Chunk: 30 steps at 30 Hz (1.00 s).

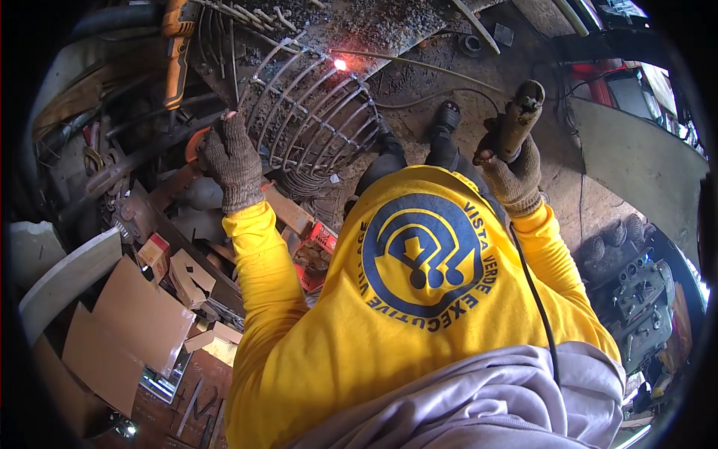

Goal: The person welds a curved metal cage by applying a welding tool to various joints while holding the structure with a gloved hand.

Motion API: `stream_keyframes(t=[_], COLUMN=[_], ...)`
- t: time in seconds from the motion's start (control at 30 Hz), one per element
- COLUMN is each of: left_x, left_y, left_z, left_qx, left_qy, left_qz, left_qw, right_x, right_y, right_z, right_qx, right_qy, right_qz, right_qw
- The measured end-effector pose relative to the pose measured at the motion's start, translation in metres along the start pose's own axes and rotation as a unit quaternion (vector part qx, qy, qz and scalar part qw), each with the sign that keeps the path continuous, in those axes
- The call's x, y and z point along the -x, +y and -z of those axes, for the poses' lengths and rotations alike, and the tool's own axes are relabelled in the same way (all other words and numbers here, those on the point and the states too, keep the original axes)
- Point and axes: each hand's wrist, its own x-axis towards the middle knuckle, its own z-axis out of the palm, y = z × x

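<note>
My right hand (516, 176), in a brown knit glove with bare fingertips, grips a worn tan welding electrode holder (516, 127). Its dark, charred end points up and away. Also gloved, my left hand (233, 165) is closed beside the near left of a cage of bent steel rods (310, 112); what it holds, if anything, is hidden. A red-hot spot (340, 65) glows at the cage's far edge. From close to that spot a long thin rod (419, 64) runs toward the holder; whether they join, I cannot tell.
An orange power tool (178, 56) lies at the far left. Metal scraps cover the far floor. Cardboard (142, 314) and small boxes crowd my left. On my right are a grey sheet panel (636, 150) and a greasy metal casting (639, 299). A sandalled foot (447, 116) stands near the cage.
</note>
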Motion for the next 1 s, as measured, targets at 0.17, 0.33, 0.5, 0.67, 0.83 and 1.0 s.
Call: stream_keyframes(t=[0.17,0.33,0.5,0.67,0.83,1.0], left_x=[0.000,-0.001,-0.004,-0.002,-0.003,-0.005], left_y=[0.006,0.004,0.010,-0.005,0.002,0.009], left_z=[-0.007,-0.004,-0.002,-0.003,-0.001,0.001], left_qx=[0.062,0.064,0.090,0.085,0.070,0.118], left_qy=[0.021,-0.015,-0.044,-0.046,-0.057,-0.056], left_qz=[0.037,0.093,0.161,0.103,0.096,0.164], left_qw=[0.997,0.993,0.982,0.990,0.991,0.978], right_x=[0.001,0.002,0.000,-0.001,-0.002,-0.003], right_y=[0.010,0.011,0.010,0.009,0.009,0.013], right_z=[-0.001,-0.003,-0.004,-0.006,-0.008,-0.002], right_qx=[0.032,0.022,0.051,0.051,0.053,0.073], right_qy=[-0.007,-0.010,0.003,-0.026,-0.004,-0.057], right_qz=[0.015,-0.005,0.013,0.019,0.019,0.015], right_qw=[0.999,1.000,0.999,0.998,0.998,0.996])
